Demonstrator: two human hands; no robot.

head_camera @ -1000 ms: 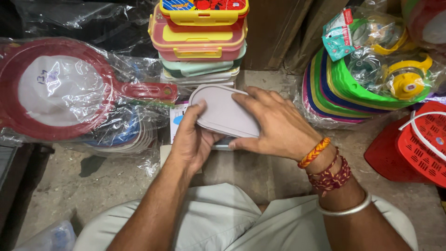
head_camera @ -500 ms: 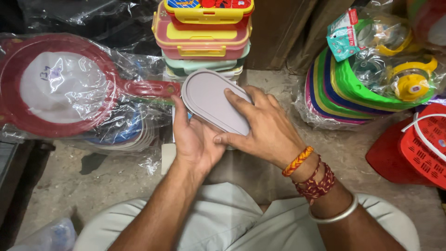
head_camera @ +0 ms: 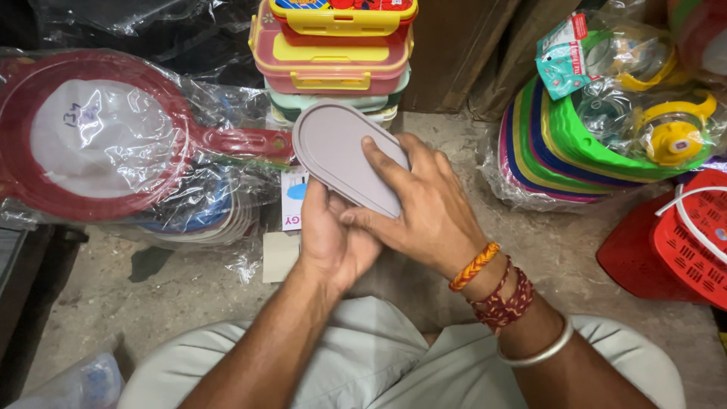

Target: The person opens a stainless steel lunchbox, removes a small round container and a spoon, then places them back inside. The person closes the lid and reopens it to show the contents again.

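Grey plastic fills my hands: an oval lid held tilted above my lap, its far end lifted toward the stack of boxes. My left hand cups it from beneath, grip closed on the near edge, thumb on the rim. My right hand lies flat across the top, fingers spread and pressing down, the palm bearing on the near end. Whatever sits under the lid is hidden by both hands, so I cannot tell whether a box is there.

To my mind, the step in hand is seating or checking this lid, and it calls for even pressure. I would keep the left hand steady as the base and work the right hand's fingers round the rim rather than push hard in the middle, where thin plastic may bow. The lid's tilt could let it slip forward, so levelling it first seems wise.

Around me on the concrete floor: a red sieve wrapped in clear film to the left, a card just beside my left hand, nested coloured plates in plastic to the right, and a red basket at the far right.
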